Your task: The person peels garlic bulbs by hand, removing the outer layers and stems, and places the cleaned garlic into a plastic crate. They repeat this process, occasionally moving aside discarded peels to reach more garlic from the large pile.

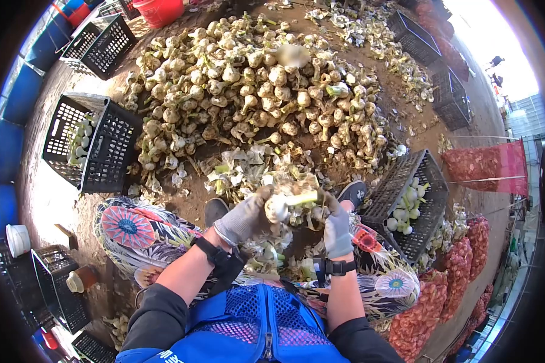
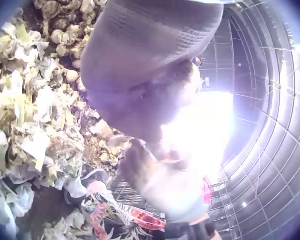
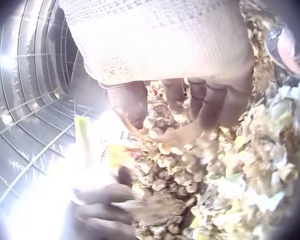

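Note:
My gloved left hand [image 1: 243, 216] grips a pale garlic bulb [image 1: 277, 210] above the lap, its cut green-white stem [image 1: 303, 198] pointing right. Just right of the stem, my gloved right hand [image 1: 336, 230] has its fingers curled. In the right wrist view, a loose strip of papery garlic skin [image 3: 179, 136] sits between that hand's thumb and fingertips. The left hand's dark fingertips [image 3: 102, 207] show lower left there, by the glare-washed stem. Below both hands lies a litter of peeled garlic skins [image 1: 266, 248]. A large heap of unpeeled garlic [image 1: 224, 85] spreads in front.
A black crate [image 1: 427, 212] with clean white bulbs stands at the right knee. Another black crate [image 1: 112, 151], also holding bulbs, is at the left. Red mesh sacks [image 1: 418, 314] line the right side. A red tub [image 1: 159, 12] stands beyond the heap.

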Demonstrator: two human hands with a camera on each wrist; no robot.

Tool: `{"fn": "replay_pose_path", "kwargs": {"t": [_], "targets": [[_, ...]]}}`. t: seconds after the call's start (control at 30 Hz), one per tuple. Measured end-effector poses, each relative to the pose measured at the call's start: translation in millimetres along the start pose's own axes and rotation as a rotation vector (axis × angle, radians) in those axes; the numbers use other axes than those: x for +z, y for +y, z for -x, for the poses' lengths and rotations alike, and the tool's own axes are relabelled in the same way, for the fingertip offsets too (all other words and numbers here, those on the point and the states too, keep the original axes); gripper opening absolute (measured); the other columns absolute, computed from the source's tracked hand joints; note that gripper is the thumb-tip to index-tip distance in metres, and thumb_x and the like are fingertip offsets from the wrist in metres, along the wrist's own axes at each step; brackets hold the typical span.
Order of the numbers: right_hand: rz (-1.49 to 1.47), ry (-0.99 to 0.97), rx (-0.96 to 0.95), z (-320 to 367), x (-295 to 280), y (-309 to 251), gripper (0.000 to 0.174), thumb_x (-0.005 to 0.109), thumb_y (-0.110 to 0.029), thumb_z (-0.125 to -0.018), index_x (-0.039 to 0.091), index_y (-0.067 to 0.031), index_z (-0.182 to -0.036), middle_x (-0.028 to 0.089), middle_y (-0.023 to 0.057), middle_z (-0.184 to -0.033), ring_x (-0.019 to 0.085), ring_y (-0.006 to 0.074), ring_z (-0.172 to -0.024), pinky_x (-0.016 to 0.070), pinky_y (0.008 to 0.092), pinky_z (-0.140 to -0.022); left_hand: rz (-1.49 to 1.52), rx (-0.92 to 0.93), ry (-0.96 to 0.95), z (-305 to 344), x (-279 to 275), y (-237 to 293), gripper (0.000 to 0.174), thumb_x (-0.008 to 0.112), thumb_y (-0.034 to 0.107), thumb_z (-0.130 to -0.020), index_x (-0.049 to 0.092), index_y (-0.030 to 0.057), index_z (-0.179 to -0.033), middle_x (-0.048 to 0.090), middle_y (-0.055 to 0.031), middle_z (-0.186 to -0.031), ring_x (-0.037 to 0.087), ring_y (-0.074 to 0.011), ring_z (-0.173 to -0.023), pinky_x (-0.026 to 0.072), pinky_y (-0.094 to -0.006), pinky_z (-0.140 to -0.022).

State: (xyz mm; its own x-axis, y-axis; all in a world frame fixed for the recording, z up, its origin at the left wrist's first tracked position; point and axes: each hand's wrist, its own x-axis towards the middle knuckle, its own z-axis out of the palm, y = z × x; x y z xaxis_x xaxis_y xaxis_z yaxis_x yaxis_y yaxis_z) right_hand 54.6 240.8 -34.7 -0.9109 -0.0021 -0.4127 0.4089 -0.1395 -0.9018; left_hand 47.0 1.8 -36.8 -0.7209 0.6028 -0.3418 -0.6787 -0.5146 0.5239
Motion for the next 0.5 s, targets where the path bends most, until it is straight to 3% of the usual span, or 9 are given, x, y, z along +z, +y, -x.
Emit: {"fn": "replay_pose_path", "kwargs": {"t": [0.07, 0.13, 0.2, 0.27, 0.33, 0.4, 0.43, 0.47, 0.5], "targets": [[-0.145, 0.004, -0.051, 13, 11, -2, 0.047, 0.062, 0.000, -0.089, 0.052, 0.0031, -0.135, 0.061, 0.0071, -0.120, 0.064, 0.0159, -0.097, 0.0547, 0.0260, -0.083, -0.101, 0.039, 0.003, 4, -6, 3, 0.072, 0.058, 0.064, -0.088, 0.050, 0.0079, -0.133, 0.067, -0.0075, -0.107, 0.066, -0.0180, -0.084, 0.0555, -0.0320, -0.070], [-0.444, -0.256, -0.116, 13, 29, -8, 0.049, 0.062, 0.000, -0.089, 0.051, 0.0023, -0.136, 0.063, 0.0064, -0.114, 0.063, 0.0128, -0.088, 0.0536, 0.0244, -0.079, -0.064, 0.051, 0.067, 1, -4, -9, 0.065, 0.060, 0.057, -0.091, 0.052, 0.0063, -0.130, 0.067, -0.0073, -0.106, 0.066, -0.0172, -0.085, 0.0551, -0.0312, -0.071], [-0.570, -0.274, -0.190, 12, 38, -4, 0.043, 0.061, 0.000, -0.090, 0.054, 0.0035, -0.133, 0.065, 0.0062, -0.106, 0.062, 0.0118, -0.085, 0.0520, 0.0246, -0.077, -0.031, 0.073, 0.138, -3, -9, -11, 0.057, 0.062, 0.051, -0.094, 0.054, 0.0048, -0.127, 0.067, -0.0072, -0.105, 0.065, -0.0165, -0.085, 0.0547, -0.0304, -0.072], [-0.329, -0.056, -0.091, 3, 39, 3, 0.034, 0.060, -0.001, -0.092, 0.059, 0.0053, -0.125, 0.067, 0.0068, -0.098, 0.062, 0.0121, -0.082, 0.0516, 0.0255, -0.075, -0.309, 0.073, 0.382, -6, -17, -6, 0.036, 0.061, 0.032, -0.098, 0.060, 0.0015, -0.117, 0.069, -0.0057, -0.102, 0.065, -0.0141, -0.086, 0.0527, -0.0272, -0.075], [-0.460, 0.128, -0.135, -6, 33, -2, 0.021, 0.065, -0.005, -0.092, 0.064, 0.0041, -0.110, 0.069, 0.0081, -0.095, 0.064, 0.0124, -0.075, 0.0523, 0.0259, -0.069, -0.324, 0.143, 0.376, 1, -6, 6, 0.030, 0.060, 0.026, -0.097, 0.062, 0.0009, -0.113, 0.069, -0.0045, -0.099, 0.065, -0.0129, -0.086, 0.0516, -0.0267, -0.077], [-0.339, 0.302, -0.039, -13, 0, -3, 0.021, 0.061, -0.009, -0.095, 0.063, 0.0012, -0.114, 0.068, 0.0100, -0.103, 0.065, 0.0174, -0.086, 0.0543, 0.0316, -0.078, -0.354, 0.282, 0.363, 9, 5, 17, 0.019, 0.057, 0.014, -0.095, 0.065, -0.0002, -0.106, 0.069, -0.0022, -0.094, 0.064, -0.0106, -0.085, 0.0493, -0.0258, -0.080], [-0.331, 0.334, -0.080, -19, -14, -1, 0.021, 0.060, -0.009, -0.096, 0.063, 0.0008, -0.115, 0.067, 0.0101, -0.103, 0.065, 0.0177, -0.086, 0.0548, 0.0319, -0.077, -0.573, 0.218, 0.369, 11, -4, 20, 0.024, 0.060, 0.023, -0.096, 0.066, 0.0007, -0.106, 0.069, -0.0079, -0.101, 0.065, -0.0170, -0.090, 0.0502, -0.0312, -0.083], [-0.321, 0.367, -0.120, -22, -25, 4, 0.022, 0.060, -0.009, -0.096, 0.063, 0.0004, -0.115, 0.067, 0.0103, -0.103, 0.066, 0.0179, -0.087, 0.0553, 0.0322, -0.077, -0.573, 0.214, 0.363, 11, -23, 15, 0.024, 0.060, 0.023, -0.096, 0.066, 0.0007, -0.106, 0.069, -0.0079, -0.101, 0.065, -0.0170, -0.090, 0.0502, -0.0312, -0.083], [-0.370, 0.266, -0.138, -10, -23, -11, 0.023, 0.062, -0.006, -0.095, 0.063, 0.0007, -0.117, 0.068, 0.0104, -0.104, 0.065, 0.0157, -0.086, 0.0558, 0.0309, -0.077, -1.109, 0.208, 0.275, 9, -30, 18, 0.037, 0.060, 0.035, -0.095, 0.065, 0.0011, -0.110, 0.067, -0.0127, -0.107, 0.065, -0.0243, -0.095, 0.0502, -0.0355, -0.084]]}}
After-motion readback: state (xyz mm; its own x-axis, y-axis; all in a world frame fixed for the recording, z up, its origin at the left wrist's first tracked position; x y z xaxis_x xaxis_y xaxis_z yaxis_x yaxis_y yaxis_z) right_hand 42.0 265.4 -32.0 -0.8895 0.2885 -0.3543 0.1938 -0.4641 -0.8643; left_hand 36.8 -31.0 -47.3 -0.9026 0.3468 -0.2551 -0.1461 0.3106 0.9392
